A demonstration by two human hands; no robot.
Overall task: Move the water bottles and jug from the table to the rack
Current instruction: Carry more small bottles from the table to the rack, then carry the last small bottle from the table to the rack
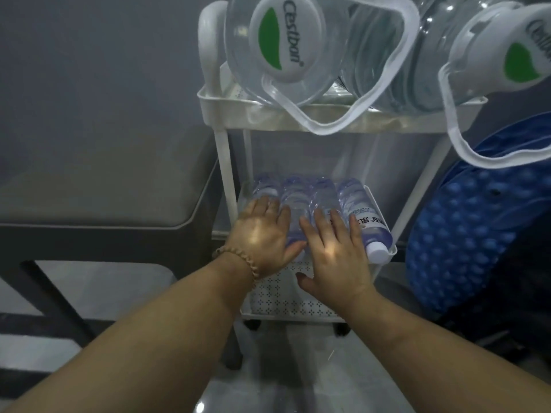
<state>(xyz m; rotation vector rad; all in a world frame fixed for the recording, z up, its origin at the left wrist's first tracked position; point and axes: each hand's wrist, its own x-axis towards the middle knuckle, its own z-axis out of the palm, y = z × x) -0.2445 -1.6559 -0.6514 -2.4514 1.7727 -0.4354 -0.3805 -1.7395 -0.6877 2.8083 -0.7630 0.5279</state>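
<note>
Both forearms reach forward and down, the left wrist wearing a beaded bracelet (238,257). Left hand (262,231) and right hand (337,248) lie flat, palms down, side by side; their fingers (268,204) are straight and spread, pressing on the tops of the water bottles (298,192), gripping nothing.

Four bottles lie on their sides in a row on the lower shelf (286,296) of the white rack (328,120), under and just beyond the fingertips. Just right of the right hand's fingers, the labelled bottle (369,225) has its white cap against the shelf's front rim.

High above the fingers, two large jugs (286,40) lie on their sides in the top tray, necks and loose handles hanging over its front edge.

Risks, as I judge them: round bottles on their sides may roll forward once the palms lift. The rack stands on castors (253,323), so a hard push could scoot it and shake the overhanging jugs down onto the hands.

Left of the fingers, the grey surface (104,198) shows no bottles.
</note>
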